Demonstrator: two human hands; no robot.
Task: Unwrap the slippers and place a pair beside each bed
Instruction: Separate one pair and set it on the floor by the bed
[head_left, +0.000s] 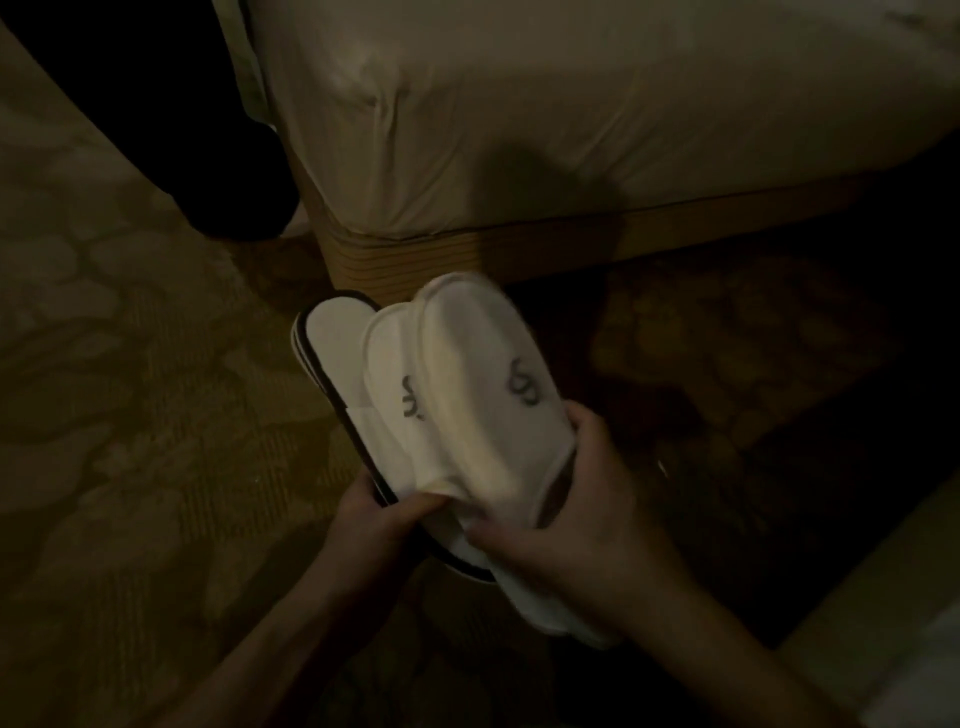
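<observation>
Right hand (582, 499) and left hand (374, 514) both clasp stacked white slippers (467, 395) just before the bed (519, 130) corner, above patterned carpet (130, 389).

Two bare forearms reach up from the bottom edge of the view, and no sleeve, cuff, watch, bracelet or glove shows on either of them. The left hand (374, 512) is bare, and no ring can be made out on its fingers in the dim light. The right hand (582, 514) is bare as well, with short fingernails showing faintly at the fingertips; the room is so dark that finer marks on either hand cannot be told.
</observation>
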